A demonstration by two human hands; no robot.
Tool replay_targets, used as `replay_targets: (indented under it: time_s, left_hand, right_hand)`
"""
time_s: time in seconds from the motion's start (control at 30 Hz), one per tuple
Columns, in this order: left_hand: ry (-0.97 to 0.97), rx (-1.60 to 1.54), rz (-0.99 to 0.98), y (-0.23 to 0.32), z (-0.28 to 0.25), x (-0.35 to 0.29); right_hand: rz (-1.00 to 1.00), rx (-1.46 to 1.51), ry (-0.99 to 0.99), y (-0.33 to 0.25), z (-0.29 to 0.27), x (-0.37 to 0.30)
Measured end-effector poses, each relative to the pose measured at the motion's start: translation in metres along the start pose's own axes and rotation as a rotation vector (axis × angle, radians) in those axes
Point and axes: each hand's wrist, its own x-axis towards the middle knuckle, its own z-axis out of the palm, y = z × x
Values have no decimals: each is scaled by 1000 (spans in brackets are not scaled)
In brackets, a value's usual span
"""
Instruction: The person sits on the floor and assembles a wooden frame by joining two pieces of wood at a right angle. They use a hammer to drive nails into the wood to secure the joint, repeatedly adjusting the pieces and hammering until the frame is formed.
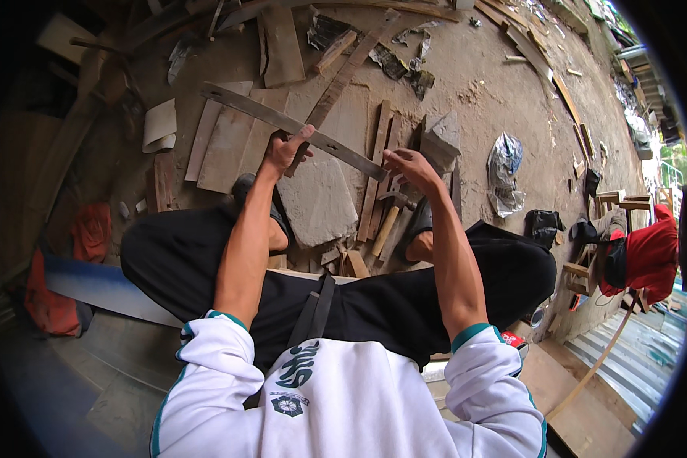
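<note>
Planks (378, 164), hammer (389, 217) and stone slab (317, 200) lie under the strip (294, 126) both hands (285, 150) (408, 166) grip.

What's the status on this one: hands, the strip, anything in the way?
Left hand and right hand both closed on the long flat strip, held level above the ground. Hammer and wood offcuts lie beneath. Nothing blocks either grip.

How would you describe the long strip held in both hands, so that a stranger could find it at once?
Start at the bare dirt ground littered with wooden offcuts. Above the flat grey stone slab, the left hand and right hand hold a long thin grey strip. Alone among the wood, it is off the ground.
</note>
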Motion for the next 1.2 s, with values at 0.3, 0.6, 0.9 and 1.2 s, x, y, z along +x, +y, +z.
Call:
replay_targets:
  time_s: [0.3,0.6,0.9,1.2]
  left_hand:
    - [-30,78,-264,-83,-15,-9]
    - [29,82,-391,-142,-13,-10]
    - [-122,107,-413,-116,-13,19]
    - [-83,549,-382,-137,-18,11]
  right_hand:
    - [366,128,208,164,47,15]
    - [-129,-315,-148,96,113,16]
    - [-123,-315,-48,81,117,27]
    - [89,-171,745,103,73,52]
